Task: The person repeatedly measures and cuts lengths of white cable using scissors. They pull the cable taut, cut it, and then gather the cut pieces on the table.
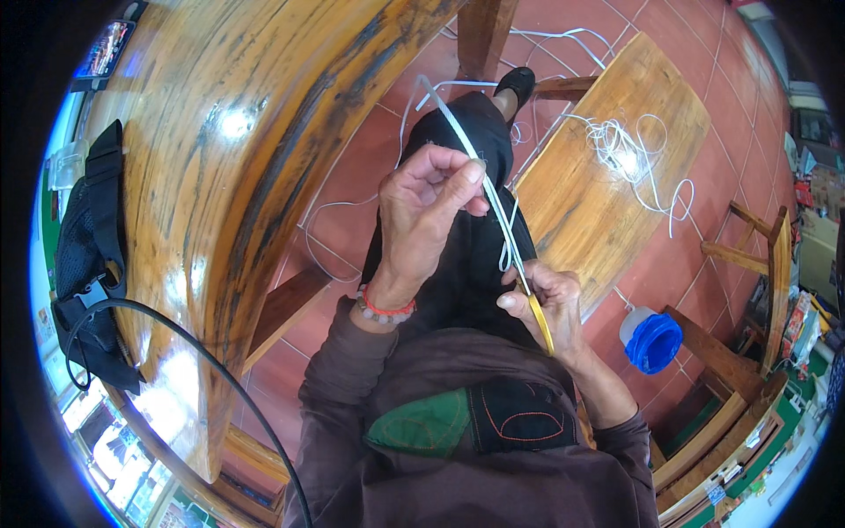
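Note:
My left hand (431, 207) pinches several white flat strands (462, 132) between thumb and fingers above my dark-clad lap. The strands run diagonally down to my right hand (550, 312), whose fingers are closed around a narrow yellow tool (540, 324) at their lower end; its exact kind I cannot make out. A small white loop hangs beside the strands between my hands. A red band and a bead bracelet circle my left wrist.
A glossy wooden table (176, 220) fills the left, with a black mesh bag (88, 229), a phone (106, 48) and a cable. A wooden bench (563, 229) bears tangled white cord (620, 150). A blue-and-white container (651, 343) and wooden chairs (739, 264) are at the right.

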